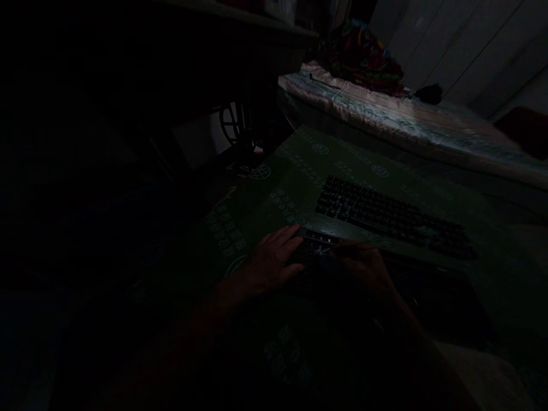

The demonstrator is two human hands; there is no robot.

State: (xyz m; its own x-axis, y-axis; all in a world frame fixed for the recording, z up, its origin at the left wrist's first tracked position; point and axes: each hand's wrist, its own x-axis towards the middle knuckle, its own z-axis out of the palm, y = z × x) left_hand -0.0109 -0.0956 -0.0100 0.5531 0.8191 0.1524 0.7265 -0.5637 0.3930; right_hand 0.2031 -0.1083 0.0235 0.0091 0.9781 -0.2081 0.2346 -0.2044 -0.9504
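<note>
In the dim light, a dark keyboard body (436, 291) lies on a green printed sheet. My left hand (274, 257) rests on its left end, fingers stretched out and apart. My right hand (362, 260) is over the keyboard's left part with its fingers closed. A small pale, thin thing (322, 250) shows by its fingertips; too dark to tell what it is or what the fingers grip. Just beyond the keyboard body, many black keycaps (394, 217) lie in rows like a keyboard's layout.
The green sheet (274, 200) with white lettering spreads under everything. A dark table (240, 28) with a metal wheel (231, 123) beneath it stands at the back left. Behind lies a bed (385, 114) with a patterned cover and a heap of red cloth (363, 57).
</note>
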